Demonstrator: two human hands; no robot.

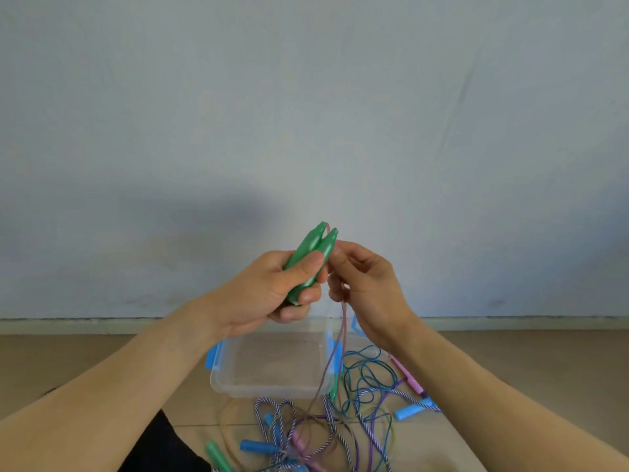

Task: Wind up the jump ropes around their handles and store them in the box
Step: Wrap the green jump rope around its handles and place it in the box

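My left hand point(272, 291) grips two green jump-rope handles point(313, 257) held side by side, tips pointing up and away. My right hand point(367, 284) is just right of them, fingers pinched on the pinkish rope point(342, 332) that runs from the handle tips down past the box to the floor. Below my hands a clear plastic box point(272, 386) with blue latches stands open on the floor, with nothing visible inside. In front of it lies a tangle of other jump ropes point(340, 424) with blue, pink and green handles.
A blue handle point(413, 411) and a pink handle point(410, 374) lie right of the box. Another green handle point(218, 456) and a blue handle point(260, 447) lie near the bottom edge. A dark cloth point(163, 444) sits at lower left. A pale wall stands behind.
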